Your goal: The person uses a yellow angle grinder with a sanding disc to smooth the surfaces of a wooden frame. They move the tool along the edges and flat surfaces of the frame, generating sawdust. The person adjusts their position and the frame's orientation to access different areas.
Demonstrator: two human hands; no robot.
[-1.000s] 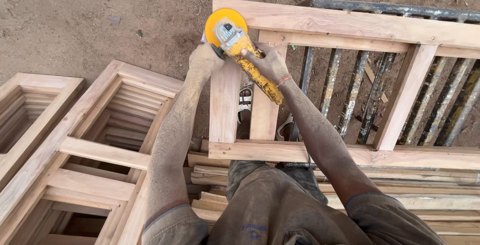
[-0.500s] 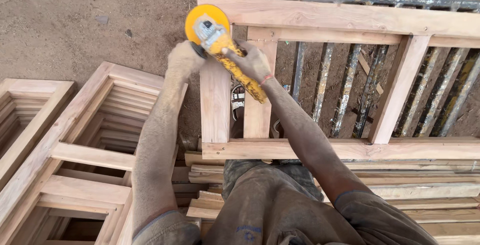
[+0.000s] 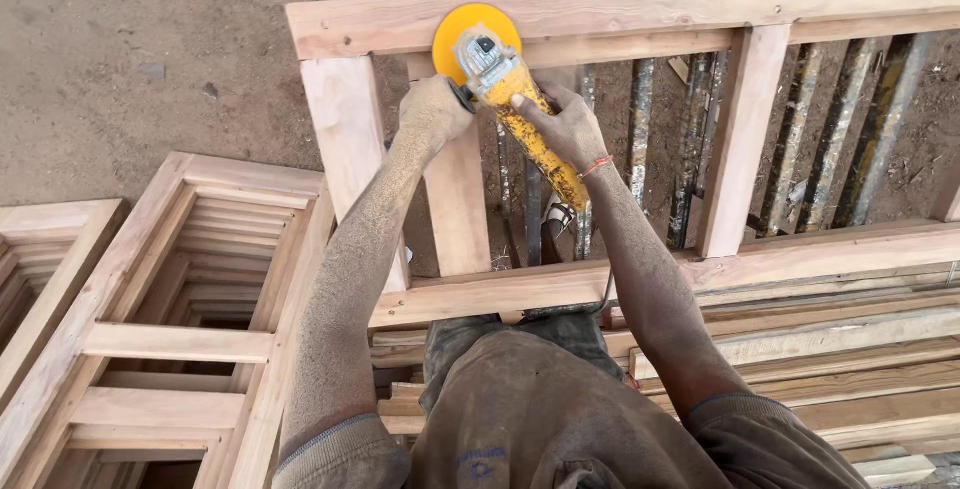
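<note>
1. Head view: yellow grinder [image 3: 510,89], disc against the far rail of a wooden frame [image 3: 640,9].
2. Left hand [image 3: 435,109]: fingers clamped on the grinder's side handle.
3. Right hand [image 3: 565,129]: fingers wrapped tight around the grinder's body.
4. Stacked frames [image 3: 170,339], near left; loose planks [image 3: 830,339], near right.

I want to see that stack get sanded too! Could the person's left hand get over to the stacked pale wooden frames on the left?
Probably yes. The left hand grips the yellow grinder's side, and the stacked pale wooden frames sit close beside that arm with nothing between.
</note>
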